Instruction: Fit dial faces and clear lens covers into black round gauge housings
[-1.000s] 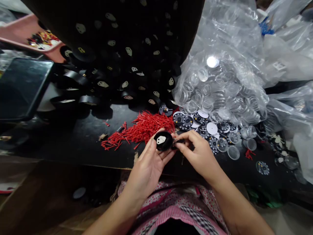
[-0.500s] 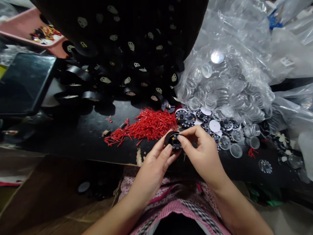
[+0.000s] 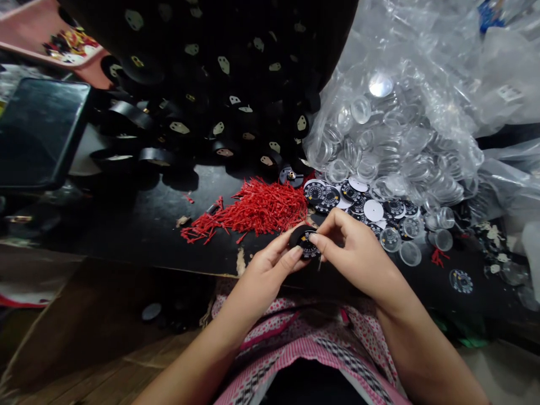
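My left hand (image 3: 265, 270) pinches a small round black housing (image 3: 304, 241) with a printed dial face in it, held just above the near edge of the black table (image 3: 139, 225). My right hand (image 3: 358, 253) is closed on the same piece from the right, thumb and forefinger pressing on the dial. Just beyond the hands lies a heap of red plastic pointers (image 3: 257, 208). To its right sit loose printed dial discs (image 3: 324, 197) and clear round lenses (image 3: 411, 253).
A big pile of black round housings (image 3: 211, 84) fills the far centre. A clear plastic bag of lenses (image 3: 396, 135) rises at the right. A dark tablet-like slab (image 3: 37, 132) lies at the left, a pink tray (image 3: 46, 39) behind it. Brown floor shows at lower left.
A second ago the housing showed its back with a white tab in my left hand. It has been turned dial side up, and my right fingers now press on its face.
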`<state>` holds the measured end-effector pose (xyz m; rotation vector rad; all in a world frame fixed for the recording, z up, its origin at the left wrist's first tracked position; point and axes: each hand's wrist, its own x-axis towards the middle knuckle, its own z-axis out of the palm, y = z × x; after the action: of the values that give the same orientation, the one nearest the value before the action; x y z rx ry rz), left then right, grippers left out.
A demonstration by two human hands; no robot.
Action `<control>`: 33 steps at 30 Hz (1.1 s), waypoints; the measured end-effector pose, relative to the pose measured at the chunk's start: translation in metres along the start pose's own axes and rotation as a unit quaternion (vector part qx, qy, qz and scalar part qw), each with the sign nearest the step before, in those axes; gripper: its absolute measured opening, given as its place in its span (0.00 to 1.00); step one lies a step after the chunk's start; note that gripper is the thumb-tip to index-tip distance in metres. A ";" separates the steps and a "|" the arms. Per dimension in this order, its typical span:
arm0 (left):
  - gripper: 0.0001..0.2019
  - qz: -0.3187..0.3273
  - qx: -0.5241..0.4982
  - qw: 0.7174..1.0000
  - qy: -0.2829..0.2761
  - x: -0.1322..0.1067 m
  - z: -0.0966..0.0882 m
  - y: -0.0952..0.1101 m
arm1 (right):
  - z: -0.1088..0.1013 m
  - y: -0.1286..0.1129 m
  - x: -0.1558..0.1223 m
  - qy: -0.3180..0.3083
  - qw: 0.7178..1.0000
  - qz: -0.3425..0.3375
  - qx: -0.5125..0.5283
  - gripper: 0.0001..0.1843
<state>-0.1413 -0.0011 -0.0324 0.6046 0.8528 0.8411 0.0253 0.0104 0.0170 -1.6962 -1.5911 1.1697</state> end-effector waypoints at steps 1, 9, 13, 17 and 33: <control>0.17 -0.004 0.000 1.000 0.000 0.000 0.000 0.000 | 0.000 0.002 0.001 -0.003 1.000 0.004 0.004 0.07; 0.15 -0.020 -0.076 0.996 0.035 0.002 -0.001 -0.002 | -0.008 0.018 0.003 0.043 0.991 -0.002 0.128 0.05; 0.16 -0.022 -0.062 0.997 0.033 0.004 0.000 -0.002 | -0.004 0.007 -0.002 0.046 0.997 -0.022 0.058 0.04; 0.18 -0.019 -0.027 0.999 0.015 0.004 -0.001 -0.005 | 0.008 -0.003 -0.004 0.045 0.998 -0.048 -0.009 0.02; 0.17 -0.041 -0.019 0.999 0.011 0.005 0.001 -0.004 | 0.003 0.005 -0.007 0.022 0.997 -0.059 -0.034 0.05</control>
<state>-0.1373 0.0004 -0.0374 0.5250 0.8746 0.7900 0.0255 0.0020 0.0127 -1.6359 -1.6963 1.0234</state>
